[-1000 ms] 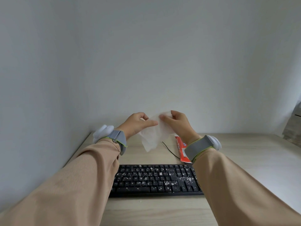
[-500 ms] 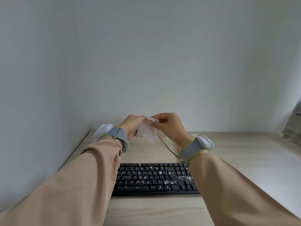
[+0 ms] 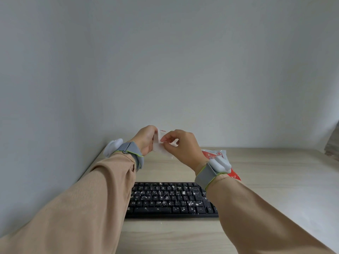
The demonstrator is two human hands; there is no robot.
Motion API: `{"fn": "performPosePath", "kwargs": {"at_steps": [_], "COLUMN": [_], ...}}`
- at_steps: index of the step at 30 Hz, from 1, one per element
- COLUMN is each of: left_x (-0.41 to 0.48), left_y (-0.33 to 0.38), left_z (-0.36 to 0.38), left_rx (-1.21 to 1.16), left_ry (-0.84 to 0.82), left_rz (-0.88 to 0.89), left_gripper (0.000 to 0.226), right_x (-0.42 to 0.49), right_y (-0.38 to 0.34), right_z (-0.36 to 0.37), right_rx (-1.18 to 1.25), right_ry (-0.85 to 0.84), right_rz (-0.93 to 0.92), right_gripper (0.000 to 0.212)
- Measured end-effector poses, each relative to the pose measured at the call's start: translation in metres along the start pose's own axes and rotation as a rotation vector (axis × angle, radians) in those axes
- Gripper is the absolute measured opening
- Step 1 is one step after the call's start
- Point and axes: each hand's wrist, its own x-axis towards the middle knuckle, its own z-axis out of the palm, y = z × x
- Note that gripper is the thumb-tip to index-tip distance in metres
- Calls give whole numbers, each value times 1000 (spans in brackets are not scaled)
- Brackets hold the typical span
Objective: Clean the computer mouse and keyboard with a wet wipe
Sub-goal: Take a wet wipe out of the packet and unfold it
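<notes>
Head view: left hand [image 3: 145,141] and right hand [image 3: 183,149] both pinching wet wipe [image 3: 159,144] above speckled keyboard [image 3: 170,199].

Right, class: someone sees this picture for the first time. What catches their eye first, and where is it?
First, the two hands, left hand and right hand, raised mid-frame above the desk, pinching a white wet wipe between them. Next, the black keyboard below them, speckled with white crumbs. Then the red-and-white wipe packet just behind the right wrist.
</notes>
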Motion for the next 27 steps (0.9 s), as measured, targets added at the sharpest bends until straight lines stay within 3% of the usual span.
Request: {"fn": "performPosePath", "kwargs": {"at_steps": [11, 15, 18, 23, 27], "left_x": [-1, 2, 8, 11, 13], "left_y": [2, -2, -6, -4, -6], "left_z": [-1, -2, -3, -8, -13], "left_rx": [-221, -110, -134, -197, -201], "left_ry": [-89, -122, -55, -36, -35], "left_rz": [-37, 82, 155, 186, 186], "left_gripper": [31, 18, 35, 35, 30], "right_x": [-5, -4, -1, 0, 1], "right_y": [-6, -5, -4, 0, -3], "right_z": [6, 8, 12, 16, 19], "right_rx": [-31, 10, 95, 257, 431], "right_ry": [-38, 15, 84, 192, 162], "right_rz": [7, 9, 96, 282, 409], "right_gripper": [14, 20, 23, 23, 39]}}
